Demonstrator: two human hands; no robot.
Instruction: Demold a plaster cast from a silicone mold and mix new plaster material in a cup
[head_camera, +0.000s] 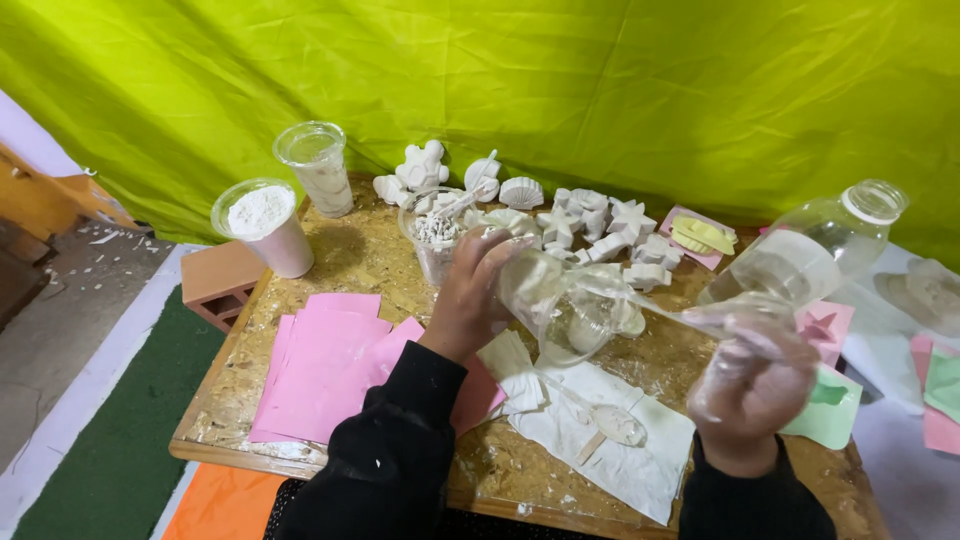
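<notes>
Looks like a makeshift craft workshop: white plaster casts (560, 215), powder cups (268, 225), chipboard tabletop (350, 265), green tarp (500, 80) behind.

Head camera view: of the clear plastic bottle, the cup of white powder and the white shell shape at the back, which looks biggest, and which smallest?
1. Clear plastic bottle, though it is tilted and nearer the camera, which may flatter it.
2. Cup of white powder.
3. White shell shape, clearly smallest, even allowing for its place at the back.

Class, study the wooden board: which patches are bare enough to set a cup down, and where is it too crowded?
Bare board lies between the powder cup, the pink sheets and the cup of pieces. The back edge is crowded with white casts; the white cloth fills the front.
</notes>
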